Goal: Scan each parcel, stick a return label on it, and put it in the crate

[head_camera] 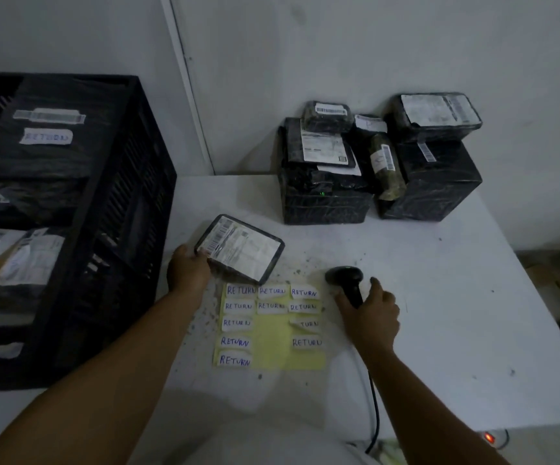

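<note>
At far left, the black slatted crate (110,229) stands beside the white table (439,313), already holding wrapped parcels; the top one (47,142) carries a barcode strip and a handwritten RETURN label (46,136). Moving right, your left hand (188,271) grips the near-left corner of a flat black parcel (240,250), thumb on top of its white shipping label, the parcel tilted up with its far edge raised over the table and its near edge just over the label sheet. Below it lies the yellow backing sheet (271,337) with torn white RETURN stickers in three columns, several spaces already bare. To the right of the sheet, your right hand (370,312) is curled around the handle of the black barcode scanner (347,281), whose head rests on or just above the tabletop, pointing away from you; its cable (374,407) runs back toward you off the table's edge. At the rear right, against the wall, a stack of unprocessed black-wrapped parcels (376,162) waits, two large boxes with smaller packets piled on top. A small red light (489,437) glows at the lower right.
</note>
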### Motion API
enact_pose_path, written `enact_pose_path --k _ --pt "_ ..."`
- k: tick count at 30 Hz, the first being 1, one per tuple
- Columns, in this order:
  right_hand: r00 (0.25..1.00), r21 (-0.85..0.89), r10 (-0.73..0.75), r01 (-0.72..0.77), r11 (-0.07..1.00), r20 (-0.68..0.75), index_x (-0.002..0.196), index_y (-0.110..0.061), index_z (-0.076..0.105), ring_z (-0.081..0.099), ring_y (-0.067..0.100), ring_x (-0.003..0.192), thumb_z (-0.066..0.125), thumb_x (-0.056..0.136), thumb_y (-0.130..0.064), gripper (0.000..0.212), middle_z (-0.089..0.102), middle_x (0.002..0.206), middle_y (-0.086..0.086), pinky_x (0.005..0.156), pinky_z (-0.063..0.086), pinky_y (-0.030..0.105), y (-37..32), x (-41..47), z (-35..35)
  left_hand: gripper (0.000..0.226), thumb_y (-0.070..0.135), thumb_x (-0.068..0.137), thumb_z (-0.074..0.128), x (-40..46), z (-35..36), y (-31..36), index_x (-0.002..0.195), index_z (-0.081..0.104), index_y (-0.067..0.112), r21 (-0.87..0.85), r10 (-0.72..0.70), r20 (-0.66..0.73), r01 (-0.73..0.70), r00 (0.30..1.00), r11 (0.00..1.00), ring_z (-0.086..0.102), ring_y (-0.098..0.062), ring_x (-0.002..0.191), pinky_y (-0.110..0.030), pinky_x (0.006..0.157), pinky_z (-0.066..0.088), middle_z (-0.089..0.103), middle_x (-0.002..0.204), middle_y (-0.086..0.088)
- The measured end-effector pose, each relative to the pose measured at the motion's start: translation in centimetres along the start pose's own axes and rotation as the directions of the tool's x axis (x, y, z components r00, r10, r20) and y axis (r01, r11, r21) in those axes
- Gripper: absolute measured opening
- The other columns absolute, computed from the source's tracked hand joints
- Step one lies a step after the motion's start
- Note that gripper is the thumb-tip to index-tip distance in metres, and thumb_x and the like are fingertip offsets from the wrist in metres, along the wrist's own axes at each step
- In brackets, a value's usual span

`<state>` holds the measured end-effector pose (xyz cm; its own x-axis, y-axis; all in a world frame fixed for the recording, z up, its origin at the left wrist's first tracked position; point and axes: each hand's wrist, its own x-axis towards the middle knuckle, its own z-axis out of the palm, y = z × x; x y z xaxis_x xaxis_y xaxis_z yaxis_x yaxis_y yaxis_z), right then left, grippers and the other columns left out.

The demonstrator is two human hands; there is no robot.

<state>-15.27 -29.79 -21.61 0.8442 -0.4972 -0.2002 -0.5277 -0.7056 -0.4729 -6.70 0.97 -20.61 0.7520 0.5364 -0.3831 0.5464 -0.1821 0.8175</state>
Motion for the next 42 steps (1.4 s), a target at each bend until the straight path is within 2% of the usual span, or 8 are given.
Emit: enact_pose_path --k 4,8,13,18,27,37,40,42 --pt "0.900 -0.027 -0.335 0.341 0.940 -0.279 0.125 -0.018 0.060 0.052 0.031 0.105 0.065 0.090 -0.044 0.043 0.059 0.116 0.010 0.084 0.044 0.043 1.0 -3.4 0.1 0.035 0.015 0.092 0.061 -4.9 0.3 -2.6 0.127 0.057 0.018 0.161 0.441 -0.150 -0.418 0.885 0.894 0.057 -0.024 0.104 -0.038 0.086 0.052 0.053 0.122 -0.008" --pt "0.783 -0.118 -0.614 0.603 0.789 -0.097 0.092 -0.018 0.075 0.058 0.029 0.086 0.076 0.083 -0.021 0.009 0.066 0.094 0.003 0.072 0.045 0.037 1.2 -5.5 1.8 0.025 0.013 0.084 0.069 -8.8 1.6 -5.9 0.108 0.068 0.021 0.339 0.647 0.210 -0.675 0.733 0.655 0.051 -0.021 0.104 -0.032 0.083 0.045 0.059 0.109 -0.001" --pt "0.692 -0.235 -0.715 0.714 0.659 0.097 0.091 -0.023 0.079 0.059 0.026 0.082 0.084 0.074 -0.020 0.018 0.067 0.089 0.001 0.067 0.050 0.039 0.6 -6.4 3.5 0.035 0.033 0.080 0.074 -10.1 2.7 -7.6 0.114 0.071 0.026 0.407 0.577 0.586 -0.822 0.569 0.398 0.049 -0.023 0.113 -0.037 0.093 0.043 0.059 0.118 0.004" --pt "0.692 -0.358 -0.685 0.713 0.603 0.227 0.106 -0.030 0.077 0.058 0.027 0.092 0.082 0.075 -0.032 0.031 0.064 0.099 0.002 0.073 0.051 0.040 0.5 -5.9 4.2 0.053 0.048 0.082 0.068 -10.4 3.1 -8.0 0.132 0.059 0.033 0.507 0.408 0.692 -0.803 0.595 0.313 0.035 -0.021 0.129 -0.040 0.106 0.031 0.047 0.137 0.006" --pt "0.672 -0.372 -0.707 0.728 0.576 0.222 0.086 -0.027 0.070 0.051 0.022 0.085 0.072 0.083 -0.028 0.005 0.057 0.089 -0.002 0.068 0.043 0.035 0.9 -5.7 4.6 0.057 0.046 0.079 0.073 -10.4 3.3 -7.8 0.132 0.058 0.032 0.509 0.404 0.682 -0.793 0.609 0.335 0.040 -0.022 0.124 -0.038 0.104 0.038 0.048 0.135 0.005" --pt "0.708 -0.087 -0.706 0.706 0.703 0.036 0.088 -0.015 0.065 0.049 0.025 0.084 0.071 0.088 -0.015 0.005 0.060 0.093 0.003 0.068 0.046 0.039 2.7 -5.6 2.8 0.058 0.048 0.077 0.075 -10.2 3.2 -8.1 0.131 0.059 0.032 0.500 0.423 0.669 -0.792 0.611 0.351 0.040 -0.020 0.124 -0.035 0.102 0.038 0.048 0.134 0.007" --pt "0.714 0.092 -0.700 0.698 0.710 -0.013 0.092 -0.010 0.064 0.050 0.024 0.088 0.066 0.088 0.002 0.013 0.059 0.096 0.003 0.074 0.047 0.036 2.3 -5.6 1.8 0.057 0.050 0.075 0.075 -10.2 3.1 -8.2 0.128 0.061 0.034 0.507 0.428 0.659 -0.786 0.619 0.355 0.040 -0.018 0.123 -0.034 0.100 0.038 0.049 0.132 0.009" --pt "0.756 0.252 -0.654 0.638 0.727 -0.025 0.095 -0.011 0.061 0.052 0.022 0.092 0.061 0.093 -0.003 0.008 0.059 0.099 -0.001 0.077 0.048 0.033 1.7 -5.8 1.1 0.056 0.051 0.074 0.075 -10.2 3.1 -8.3 0.126 0.062 0.035 0.511 0.435 0.655 -0.786 0.618 0.349 0.041 -0.019 0.121 -0.034 0.099 0.039 0.049 0.130 0.009"
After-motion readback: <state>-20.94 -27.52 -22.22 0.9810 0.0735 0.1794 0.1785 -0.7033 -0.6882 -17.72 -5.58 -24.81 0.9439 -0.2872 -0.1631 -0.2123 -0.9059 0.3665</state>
